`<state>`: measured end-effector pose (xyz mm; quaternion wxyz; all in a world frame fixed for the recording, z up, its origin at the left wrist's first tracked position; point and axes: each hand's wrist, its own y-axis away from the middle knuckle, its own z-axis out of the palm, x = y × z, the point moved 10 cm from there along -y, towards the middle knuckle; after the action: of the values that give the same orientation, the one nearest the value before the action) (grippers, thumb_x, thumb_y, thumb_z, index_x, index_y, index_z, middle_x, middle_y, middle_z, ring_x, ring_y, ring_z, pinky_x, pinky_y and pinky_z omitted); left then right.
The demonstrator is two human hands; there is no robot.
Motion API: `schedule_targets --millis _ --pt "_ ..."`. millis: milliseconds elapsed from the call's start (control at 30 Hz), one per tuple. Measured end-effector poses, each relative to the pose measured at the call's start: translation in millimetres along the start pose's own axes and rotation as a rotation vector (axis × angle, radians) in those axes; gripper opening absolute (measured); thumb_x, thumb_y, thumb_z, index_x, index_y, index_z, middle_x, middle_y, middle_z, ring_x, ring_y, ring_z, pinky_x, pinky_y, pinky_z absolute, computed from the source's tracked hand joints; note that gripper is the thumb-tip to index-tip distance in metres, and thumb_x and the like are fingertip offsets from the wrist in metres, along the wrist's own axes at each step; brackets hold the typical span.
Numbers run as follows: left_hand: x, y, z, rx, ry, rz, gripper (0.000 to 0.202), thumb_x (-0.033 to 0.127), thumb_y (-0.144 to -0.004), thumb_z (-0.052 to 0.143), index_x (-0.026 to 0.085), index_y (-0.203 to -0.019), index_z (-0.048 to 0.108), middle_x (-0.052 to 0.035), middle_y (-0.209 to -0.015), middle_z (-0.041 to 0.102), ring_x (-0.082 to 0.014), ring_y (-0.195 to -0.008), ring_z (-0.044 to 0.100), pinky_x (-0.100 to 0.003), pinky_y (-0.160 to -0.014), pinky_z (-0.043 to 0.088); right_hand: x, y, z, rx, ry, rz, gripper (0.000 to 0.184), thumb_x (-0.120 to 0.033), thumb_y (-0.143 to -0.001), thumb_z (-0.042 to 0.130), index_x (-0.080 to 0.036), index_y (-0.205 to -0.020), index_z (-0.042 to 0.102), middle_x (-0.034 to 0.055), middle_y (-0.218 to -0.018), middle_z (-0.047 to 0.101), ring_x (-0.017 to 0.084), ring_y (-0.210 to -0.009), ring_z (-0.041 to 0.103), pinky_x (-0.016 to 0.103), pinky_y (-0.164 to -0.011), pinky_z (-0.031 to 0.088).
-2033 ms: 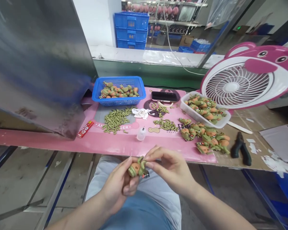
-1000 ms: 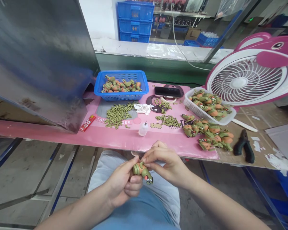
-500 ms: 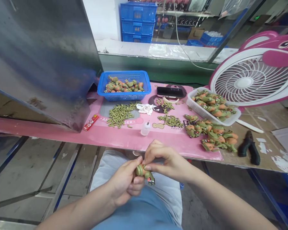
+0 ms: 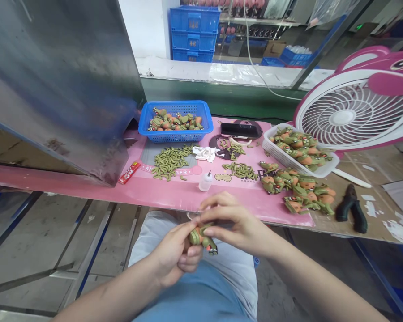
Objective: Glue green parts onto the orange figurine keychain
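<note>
Over my lap, just below the table's front edge, both hands grip one small green and orange toy figure (image 4: 203, 237). My left hand (image 4: 174, 255) is closed around its left end. My right hand (image 4: 233, 223) pinches its top with thumb and fingers. A small glue bottle (image 4: 206, 181) stands on the pink mat (image 4: 174, 192) just beyond my hands. Loose green parts (image 4: 169, 158) lie in a pile further back, with a smaller pile (image 4: 240, 170) to the right.
A blue basket (image 4: 175, 120) and a white basket (image 4: 297, 152) hold several figures; more figures (image 4: 298, 188) lie loose at the right. Black pliers (image 4: 352, 208), a phone (image 4: 239, 130), a white cloth (image 4: 204, 153), a red packet (image 4: 129, 172), a pink fan (image 4: 356, 107) and a metal panel (image 4: 60, 80) surround the work area.
My hands have kept the figure in my lap, turning it so one end now points down to the right. The view has shifted slightly.
</note>
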<state>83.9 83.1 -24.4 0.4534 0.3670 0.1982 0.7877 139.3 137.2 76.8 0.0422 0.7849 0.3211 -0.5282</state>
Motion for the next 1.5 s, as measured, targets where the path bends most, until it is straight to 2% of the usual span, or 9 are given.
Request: schedule_targets --millis 67,167,333,467,600,900,1100,1267,1500 --pt "9.2 2.2 5.0 -0.066 0.032 0.059 0.043 0.047 -0.055 0.075 0.013 -0.071 0.053 0.0099 -0.033 0.035 -0.0008 -0.029 0.011 -0.013 -0.03 0.005 0.2 6.0 -21.1 0.22 -0.011 0.009 0.022 -0.039 -0.087 0.052 -0.024 -0.103 0.059 0.006 -0.103 0.056 0.02 -0.1 0.049 0.035 -0.086 0.039" --pt "25.7 4.8 8.4 -0.132 0.105 0.189 0.041 0.044 -0.061 0.074 0.016 -0.08 0.052 0.0112 -0.034 0.036 -0.0012 -0.029 0.007 -0.012 -0.03 0.007 0.5 19.4 -30.0 0.437 0.004 0.014 0.017 -0.036 -0.088 0.05 -0.024 -0.1 0.056 0.0033 -0.09 0.059 0.017 -0.084 0.054 0.029 -0.074 0.045" --pt "44.3 1.9 0.6 -0.089 -0.027 0.4 0.043 0.056 -0.066 0.066 0.02 -0.076 0.046 0.0113 -0.035 0.037 -0.002 -0.027 0.011 -0.012 -0.029 0.012 -5.2 22.2 0.6 0.393 0.092 -0.028 0.024 -0.041 -0.085 0.056 -0.019 -0.092 0.056 0.0016 -0.071 0.061 0.015 -0.063 0.056 0.026 -0.057 0.045" --pt "68.4 14.1 -14.1 0.107 -0.314 0.694 0.045 0.06 -0.07 0.059 0.017 -0.082 0.053 0.0049 -0.048 0.05 -0.0066 -0.034 0.038 -0.014 -0.033 0.023 -20.4 22.9 -2.7 0.456 0.244 -0.132 0.018 -0.034 -0.085 0.057 -0.016 -0.089 0.055 0.002 -0.066 0.059 0.015 -0.06 0.052 0.027 -0.056 0.042" --pt "78.9 30.5 -2.1 0.089 -0.589 0.911 0.041 0.052 -0.081 0.05 0.016 -0.1 0.057 0.0012 -0.061 0.054 -0.0087 -0.046 0.046 -0.017 -0.038 0.03 -26.7 21.5 -5.3 0.451 0.379 -0.154 0.017 -0.029 -0.084 0.058 -0.013 -0.088 0.055 0.0032 -0.064 0.057 0.015 -0.06 0.049 0.027 -0.055 0.039" --pt "76.5 24.7 -7.0 0.138 -0.736 0.88 0.037 0.047 -0.084 0.048 0.017 -0.103 0.057 -0.0002 -0.066 0.057 -0.0098 -0.048 0.046 -0.019 -0.042 0.038 -23.6 26.1 -0.7 0.475 0.438 -0.13 0.018 -0.031 -0.085 0.057 -0.013 -0.087 0.056 0.0037 -0.066 0.057 0.016 -0.06 0.046 0.028 -0.056 0.035" --pt "72.9 22.6 -26.3 0.381 -0.717 0.912 0.032 0.046 -0.08 0.056 0.024 -0.102 0.061 -0.0011 -0.082 0.064 -0.0117 -0.056 0.053 -0.019 -0.048 0.045 -7.1 35.7 -7.4 0.567 0.321 -0.085 0.033 -0.046 -0.088 0.047 -0.015 -0.085 0.057 0.0041 -0.067 0.061 0.016 -0.062 0.053 0.029 -0.06 0.039" --pt "77.7 27.1 8.6 0.137 -0.848 1.119 0.027 0.036 -0.079 0.061 0.029 -0.105 0.058 -0.0001 -0.085 0.065 -0.0104 -0.053 0.055 -0.017 -0.047 0.048 5.0 44.6 -19.5 0.574 0.116 -0.035 0.022 -0.037 -0.086 0.056 -0.016 -0.094 0.059 0.0059 -0.081 0.063 0.015 -0.075 0.057 0.025 -0.068 0.044" --pt "83.0 63.2 41.4 0.067 -1.159 1.493 0.034 0.039 -0.08 0.059 0.025 -0.11 0.052 -0.0033 -0.09 0.061 -0.0149 -0.081 0.06 -0.021 -0.07 0.052 -8.9 50.8 -15.8 0.511 0.11 -0.106 0.03 -0.013 -0.085 0.05 -0.022 -0.114 0.048 0.0059 -0.104 0.052 0.016 -0.097 0.049 0.028 -0.083 0.04"
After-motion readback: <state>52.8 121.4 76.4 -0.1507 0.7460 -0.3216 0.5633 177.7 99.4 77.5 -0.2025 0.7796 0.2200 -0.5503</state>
